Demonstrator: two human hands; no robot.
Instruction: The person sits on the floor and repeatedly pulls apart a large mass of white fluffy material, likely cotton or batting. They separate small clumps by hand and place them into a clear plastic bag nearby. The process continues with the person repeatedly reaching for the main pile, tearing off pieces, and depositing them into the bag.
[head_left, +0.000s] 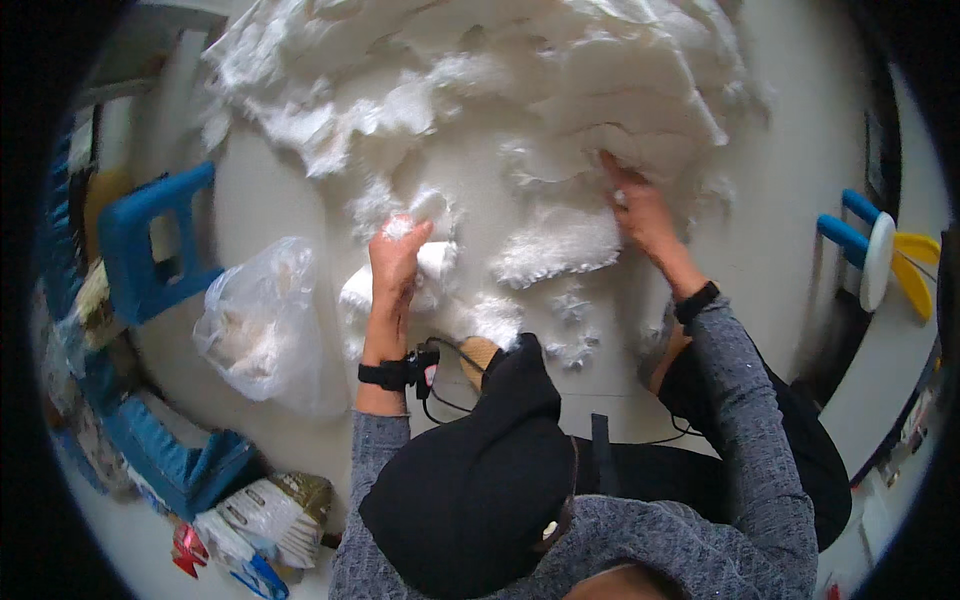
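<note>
My left hand (400, 251) is closed around a tuft of white fluffy fibre (398, 226), above more loose pieces on the floor. Over to the right, my right hand (639, 210) reaches with extended fingers to the near edge of a big, lumpy white fibre sheet (637, 90); its fingertips are blurred, and whether they pinch the fibre cannot be told. Between my hands lies a torn flat piece of the fibre (559, 247). Smaller white scraps (574, 330) are scattered close to my feet. Each wrist wears a black band.
A clear plastic bag (262, 322) with whitish stuff inside lies to the left, beside a blue plastic stool (124, 255). Nearer on that side are a blue fabric box (176, 457) and plastic packages (270, 517). A small blue, white and yellow object (877, 262) is at the right.
</note>
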